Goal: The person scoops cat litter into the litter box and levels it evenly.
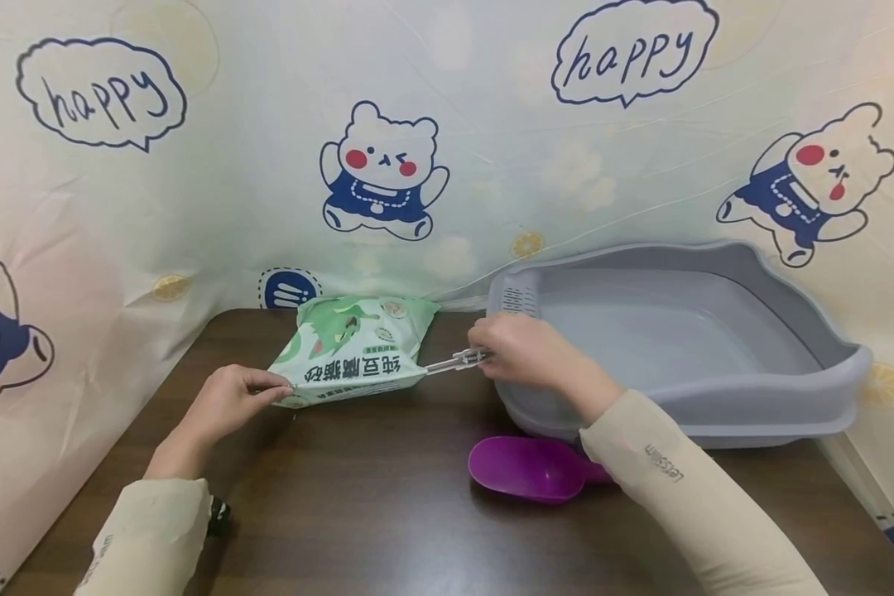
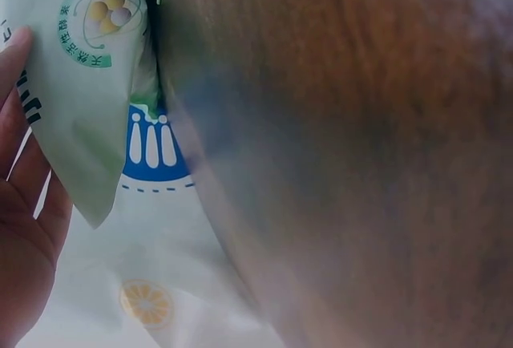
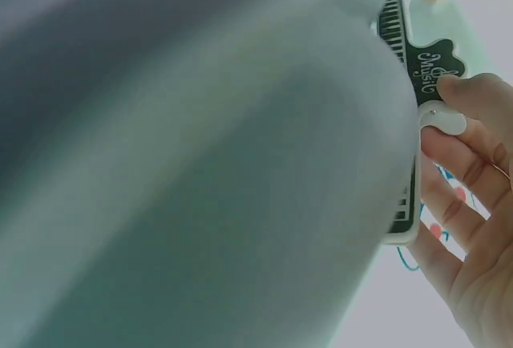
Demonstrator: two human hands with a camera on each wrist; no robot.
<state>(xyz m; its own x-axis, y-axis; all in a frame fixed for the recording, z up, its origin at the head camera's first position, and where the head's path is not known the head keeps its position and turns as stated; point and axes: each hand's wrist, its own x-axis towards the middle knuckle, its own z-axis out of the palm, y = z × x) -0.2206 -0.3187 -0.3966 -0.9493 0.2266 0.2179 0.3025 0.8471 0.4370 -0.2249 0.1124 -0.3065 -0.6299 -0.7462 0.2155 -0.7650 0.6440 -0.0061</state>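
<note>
A green-and-white bag of cat litter [image 1: 358,341] lies on the table at centre left, its print upside down to me. My left hand [image 1: 227,403] pinches the near left corner of the bag between thumb and fingers; that corner hangs beside the fingers in the left wrist view. With my right hand [image 1: 527,349] I grip a bag clip [image 1: 456,362], whose far end meets the bag's near right corner. The right wrist view shows the clip's black-and-white piano-key pattern and "Music" tab [image 3: 433,67] under my thumb. How far the clip covers the bag's edge, I cannot tell.
A large grey litter box [image 1: 685,401] stands on the right, close behind my right hand, and fills much of the right wrist view. A purple scoop [image 1: 525,468] lies in front of it, its handle partly under my right sleeve. A printed cloth backdrop [image 1: 268,190] hangs behind the table [image 1: 358,505].
</note>
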